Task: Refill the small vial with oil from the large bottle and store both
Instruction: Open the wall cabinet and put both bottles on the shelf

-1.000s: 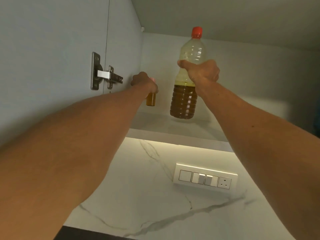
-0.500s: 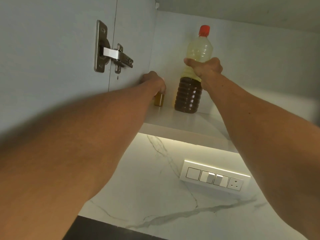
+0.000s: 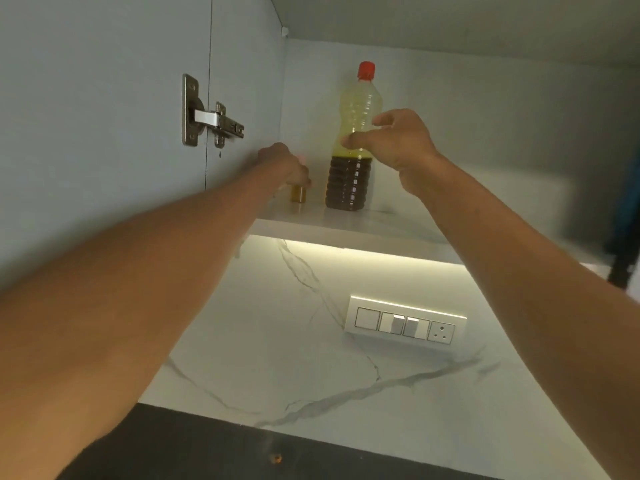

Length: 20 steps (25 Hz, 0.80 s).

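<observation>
Two things on the white cabinet shelf [image 3: 346, 225]: large bottle [image 3: 349, 181] upright, small vial [image 3: 298, 194] just left of it. Left hand [image 3: 284, 166] curls over the vial's top, right hand [image 3: 394, 140] hovers by the bottle, fingers spread, gripping nothing. Marble wall [image 3: 277, 323] and switch panel [image 3: 405, 322] below.

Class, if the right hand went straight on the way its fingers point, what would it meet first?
Probably the large bottle, at its pale upper part: the right hand sits just short of it, though depth is unclear.
</observation>
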{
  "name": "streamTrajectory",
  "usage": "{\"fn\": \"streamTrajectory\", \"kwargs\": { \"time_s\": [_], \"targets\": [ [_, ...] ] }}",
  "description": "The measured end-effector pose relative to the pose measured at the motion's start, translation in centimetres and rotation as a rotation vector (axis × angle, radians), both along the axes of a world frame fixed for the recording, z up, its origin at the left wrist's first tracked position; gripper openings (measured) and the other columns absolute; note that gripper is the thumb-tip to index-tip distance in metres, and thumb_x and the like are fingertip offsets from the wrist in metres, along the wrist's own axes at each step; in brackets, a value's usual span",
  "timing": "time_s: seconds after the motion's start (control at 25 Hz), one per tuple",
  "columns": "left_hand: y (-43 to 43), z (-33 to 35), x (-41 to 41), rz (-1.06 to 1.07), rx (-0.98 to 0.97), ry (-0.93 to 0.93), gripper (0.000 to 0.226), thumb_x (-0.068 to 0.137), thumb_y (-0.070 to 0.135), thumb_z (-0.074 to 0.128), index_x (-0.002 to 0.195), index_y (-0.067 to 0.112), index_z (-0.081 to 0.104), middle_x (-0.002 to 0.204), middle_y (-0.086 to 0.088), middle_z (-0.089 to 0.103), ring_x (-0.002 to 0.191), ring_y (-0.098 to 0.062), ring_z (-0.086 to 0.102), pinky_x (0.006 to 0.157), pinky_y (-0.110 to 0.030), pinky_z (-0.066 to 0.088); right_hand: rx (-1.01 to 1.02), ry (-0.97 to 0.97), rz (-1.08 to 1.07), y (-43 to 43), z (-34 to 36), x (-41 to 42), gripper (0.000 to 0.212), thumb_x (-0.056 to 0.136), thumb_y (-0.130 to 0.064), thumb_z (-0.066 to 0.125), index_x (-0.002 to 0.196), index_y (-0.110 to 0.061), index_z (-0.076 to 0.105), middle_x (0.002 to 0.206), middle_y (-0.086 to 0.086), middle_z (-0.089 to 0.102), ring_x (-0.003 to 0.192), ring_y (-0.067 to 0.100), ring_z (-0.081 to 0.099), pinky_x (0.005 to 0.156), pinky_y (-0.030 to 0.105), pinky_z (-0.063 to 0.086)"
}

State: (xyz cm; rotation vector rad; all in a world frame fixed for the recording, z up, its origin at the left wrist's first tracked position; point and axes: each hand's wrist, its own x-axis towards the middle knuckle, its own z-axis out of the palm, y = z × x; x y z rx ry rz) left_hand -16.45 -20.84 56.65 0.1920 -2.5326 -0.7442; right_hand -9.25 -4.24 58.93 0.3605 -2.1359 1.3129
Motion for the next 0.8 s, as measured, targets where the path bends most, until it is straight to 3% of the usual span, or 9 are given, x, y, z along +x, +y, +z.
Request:
{"fn": "streamTrajectory", "kwargs": {
  "time_s": [0.08, 0.2, 0.32, 0.4, 0.52, 0.6, 0.68, 0.8],
  "targets": [
    [0.2, -1.0, 4.3, 0.012, -0.017, 0.138, 0.069, 0.085, 0.039, 0.079, 0.139, 0.005, 0.051, 0.137, -0.013, 0.058, 0.127, -0.031, 0.058, 0.095, -0.031, 0.048, -0.035, 0.027, 0.101, 1.2, -1.8, 4.9, 0.052, 0.077, -0.035, 0.082, 0.122, -0.017, 0.062, 0.116, -0.005, 0.062, 0.106, 0.01, 0.058, 0.075, 0.019, 0.049],
    [0.5, -6.0, 13.5, -0.077, 0.03, 0.559, 0.038, 0.088, 0.037, 0.077, 0.12, 0.017, 0.068, 0.117, -0.002, 0.072, 0.107, -0.018, 0.069, 0.091, -0.032, 0.056, -0.091, 0.051, 0.278, 3.7, -5.5, 12.5, 0.03, 0.08, -0.037, 0.079, 0.105, -0.021, 0.072, 0.104, -0.008, 0.072, 0.1, 0.007, 0.067, 0.092, 0.032, 0.056],
    [0.9, -12.6, 24.4, -0.127, 0.026, 0.862, 0.013, 0.093, 0.026, 0.072, 0.101, 0.017, 0.074, 0.094, 0.009, 0.073, 0.086, -0.008, 0.071, 0.08, -0.024, 0.059, -0.083, 0.101, 0.388, 5.6, -8.8, 19.0, 0.015, 0.083, -0.034, 0.076, 0.095, -0.025, 0.075, 0.091, -0.012, 0.076, 0.088, 0.005, 0.071, 0.086, 0.024, 0.058],
    [0.6, -15.5, 30.8, -0.065, -0.025, 0.962, 0.012, 0.095, 0.023, 0.069, 0.097, 0.013, 0.075, 0.09, 0.008, 0.072, 0.079, -0.01, 0.071, 0.078, -0.014, 0.055, 0.008, 0.135, 0.43, 5.6, -10.1, 22.3, 0.014, 0.083, -0.037, 0.075, 0.095, -0.029, 0.075, 0.088, -0.018, 0.075, 0.083, -0.001, 0.07, 0.078, 0.012, 0.055],
    [-1.1, -17.0, 37.8, 0.072, -0.113, 1.087, 0.018, 0.097, 0.02, 0.067, 0.093, 0.004, 0.075, 0.087, 0.0, 0.072, 0.074, -0.019, 0.07, 0.077, -0.015, 0.051, 0.1, 0.194, 0.475, 4.6, -10.9, 26.2, 0.018, 0.082, -0.041, 0.073, 0.097, -0.032, 0.074, 0.088, -0.022, 0.073, 0.086, -0.009, 0.067, 0.067, -0.001, 0.045],
    [-2.3, -17.4, 41.9, 0.131, -0.163, 1.17, 0.018, 0.099, 0.016, 0.065, 0.095, 0.001, 0.073, 0.092, -0.003, 0.071, 0.078, -0.023, 0.069, 0.08, -0.021, 0.051, 0.112, 0.224, 0.526, 3.2, -11.3, 28.3, 0.018, 0.081, -0.042, 0.072, 0.096, -0.032, 0.074, 0.09, -0.023, 0.073, 0.088, -0.009, 0.066, 0.066, 0.0, 0.044],
    [-4.7, -18.4, 46.0, 0.207, -0.214, 1.224, 0.02, 0.101, 0.018, 0.061, 0.102, 0.002, 0.072, 0.106, -0.005, 0.072, 0.095, -0.022, 0.07, 0.093, -0.026, 0.05, 0.135, 0.255, 0.552, 1.4, -11.7, 30.1, 0.021, 0.08, -0.045, 0.07, 0.096, -0.033, 0.073, 0.09, -0.023, 0.072, 0.089, -0.009, 0.066, 0.068, 0.0, 0.046],
    [-10.4, -19.0, 51.5, 0.261, -0.179, 1.113, 0.03, 0.097, 0.025, 0.067, 0.127, 0.025, 0.065, 0.14, 0.002, 0.061, 0.126, -0.02, 0.06, 0.108, -0.047, 0.045, 0.142, 0.305, 0.584, -2.3, -12.0, 32.7, 0.026, 0.076, -0.052, 0.066, 0.097, -0.037, 0.072, 0.093, -0.026, 0.071, 0.091, -0.011, 0.064, 0.069, -0.001, 0.046]
  ]
}}
